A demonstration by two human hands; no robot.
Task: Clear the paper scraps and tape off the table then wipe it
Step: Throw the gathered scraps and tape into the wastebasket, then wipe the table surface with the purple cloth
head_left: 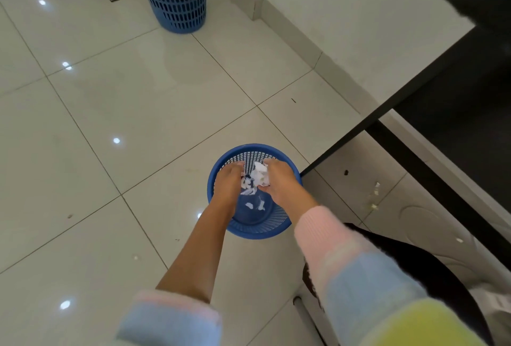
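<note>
Dumping paper scraps (pixel 260 175) into basket (pixel 249 148) on floor (pixel 110 102) left of bench (pixel 470 91), with right hand (pixel 278 182) fingers clamped on scraps, left hand (pixel 228 181) fingers loosely apart; next likely release, back for tape, wipe.

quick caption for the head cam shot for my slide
Over a blue basket on the tiled floor, the right hand grips a wad of paper scraps, left hand beside it.
</note>
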